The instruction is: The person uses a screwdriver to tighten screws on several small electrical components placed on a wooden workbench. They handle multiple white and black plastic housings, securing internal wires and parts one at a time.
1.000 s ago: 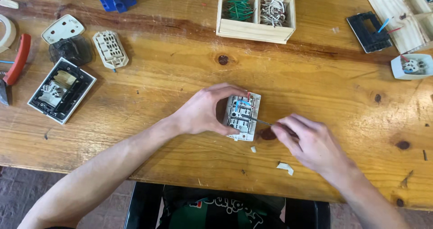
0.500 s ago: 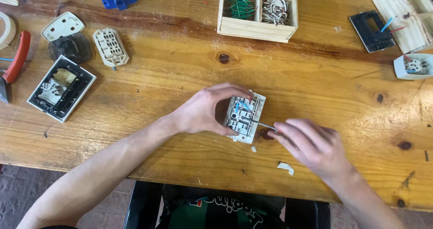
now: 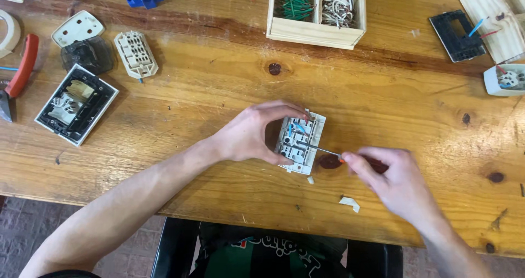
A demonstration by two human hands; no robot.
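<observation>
You sit at a wooden workbench (image 3: 219,92), looking down at both bare hands near its front edge. Your left hand (image 3: 254,135) reaches in from the lower left, forearm angled up across the wood. Its fingers curl over the top and its thumb presses the lower left edge of a white switch module (image 3: 299,143), holding it flat on the bench, back side up, with small blue wires showing inside. Your right hand (image 3: 396,182) comes in from the lower right, fingers closed snugly around a small screwdriver (image 3: 328,153). Its thin metal shaft points left and its tip rests in the module's middle. Two small white scraps (image 3: 349,202) lie on the wood just below the hands.

At the top centre stands an open wooden box (image 3: 314,32) split into compartments. The left one holds green wire pieces (image 3: 295,4), the right one whitish wire pieces (image 3: 338,7), and a strip of blue wire shows at the upper edge.

To the far left lies a black-framed switch plate (image 3: 74,105) with its inner parts exposed. Above it sit a white cover plate (image 3: 77,29), a dark round part (image 3: 87,53) and a cream terminal insert (image 3: 135,53). Red-handled pliers (image 3: 19,73) lie at the left edge. On the right, a black plate (image 3: 456,36) and a small white module (image 3: 506,80) rest near a pale wooden tray (image 3: 492,10).
</observation>
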